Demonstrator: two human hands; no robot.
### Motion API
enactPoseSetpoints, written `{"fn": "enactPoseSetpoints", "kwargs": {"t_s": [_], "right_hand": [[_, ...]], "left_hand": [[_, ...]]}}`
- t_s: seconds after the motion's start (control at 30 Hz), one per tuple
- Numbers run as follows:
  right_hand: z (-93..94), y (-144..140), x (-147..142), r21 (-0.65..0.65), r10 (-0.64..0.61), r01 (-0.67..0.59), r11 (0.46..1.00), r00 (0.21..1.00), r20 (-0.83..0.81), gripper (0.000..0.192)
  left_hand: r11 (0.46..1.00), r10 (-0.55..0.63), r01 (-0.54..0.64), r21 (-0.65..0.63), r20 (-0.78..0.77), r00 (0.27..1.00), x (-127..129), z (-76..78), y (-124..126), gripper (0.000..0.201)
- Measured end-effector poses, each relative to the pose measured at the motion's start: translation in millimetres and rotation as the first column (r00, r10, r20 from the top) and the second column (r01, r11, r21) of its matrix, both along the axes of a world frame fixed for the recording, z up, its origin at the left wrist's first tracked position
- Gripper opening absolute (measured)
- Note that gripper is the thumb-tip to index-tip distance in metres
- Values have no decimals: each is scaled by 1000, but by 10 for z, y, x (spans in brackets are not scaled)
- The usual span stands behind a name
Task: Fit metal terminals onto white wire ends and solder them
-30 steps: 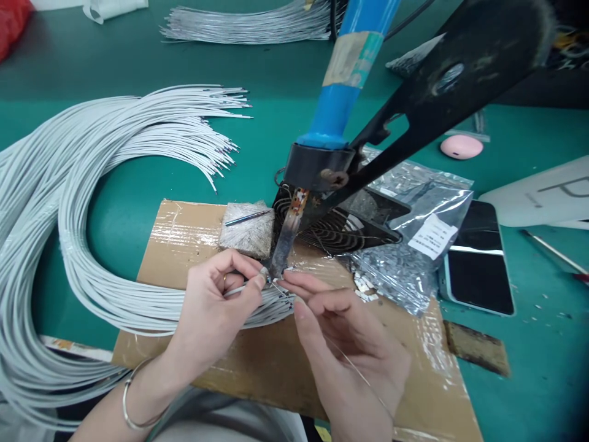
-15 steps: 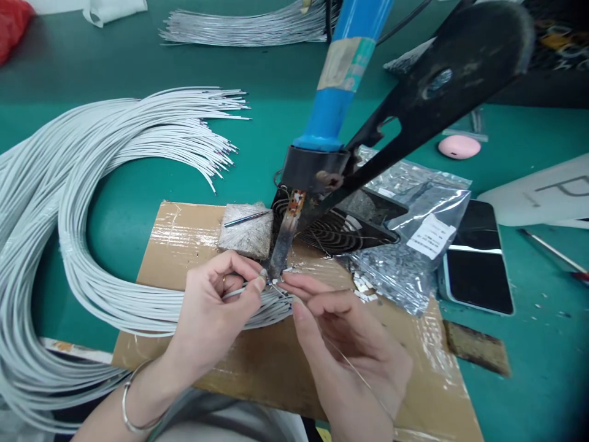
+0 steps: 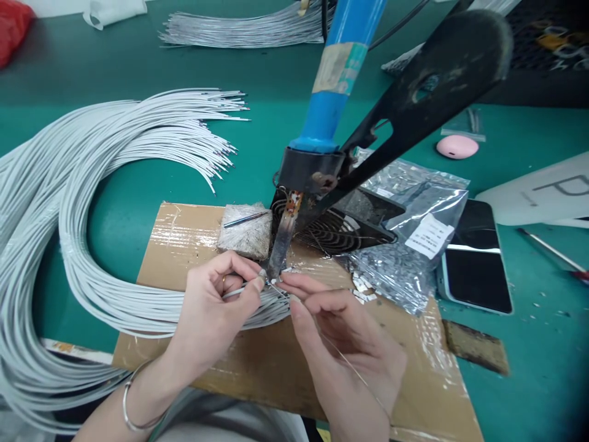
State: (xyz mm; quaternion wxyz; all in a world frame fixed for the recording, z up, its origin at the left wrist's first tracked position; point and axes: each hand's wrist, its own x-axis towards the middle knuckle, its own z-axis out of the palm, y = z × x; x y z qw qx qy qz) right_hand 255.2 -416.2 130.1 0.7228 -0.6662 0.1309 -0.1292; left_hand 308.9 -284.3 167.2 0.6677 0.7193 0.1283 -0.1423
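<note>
My left hand (image 3: 218, 313) is closed, thumb and fingertips pinching the end of a white cable (image 3: 234, 293) beside the iron tip. My right hand (image 3: 350, 353) is closed on a thin solder wire (image 3: 352, 367) that trails back across the palm. Between both sets of fingertips, the dark tip of a blue-handled soldering iron (image 3: 324, 113) points down in its black stand arm (image 3: 427, 86). Small white pieces lie right at the tip; the exact joint is too small to make out. Under my hands runs a bundle of white cables (image 3: 151, 310).
Cardboard (image 3: 257, 368) covers the bench below my hands. A fibrous block (image 3: 246, 236) with a thin metal tool on top sits left of the iron. To the right are plastic bags of parts (image 3: 409, 270), a phone (image 3: 481, 276), a brown pad (image 3: 476, 347) and a pink object (image 3: 457, 147).
The iron and its stand arm appear shifted slightly left. My right hand has edged a little left with the solder wire. My left hand stays almost still.
</note>
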Motion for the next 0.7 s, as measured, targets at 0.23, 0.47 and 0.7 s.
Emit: {"fn": "enactPoseSetpoints", "kwargs": {"t_s": [0.23, 0.47, 0.7], "right_hand": [[27, 8, 8, -3, -16, 16, 1000, 1000, 7, 17], [26, 7, 13, -5, -9, 9, 1000, 1000, 25, 18], [0, 25, 30, -12, -1, 2, 1000, 999, 47, 17]], "left_hand": [[1000, -11, 11, 9, 9, 1000, -13, -7, 15, 15], [1000, -8, 8, 29, 28, 1000, -19, -10, 21, 15], [999, -8, 7, 36, 27, 1000, -6, -19, 1, 16]]}}
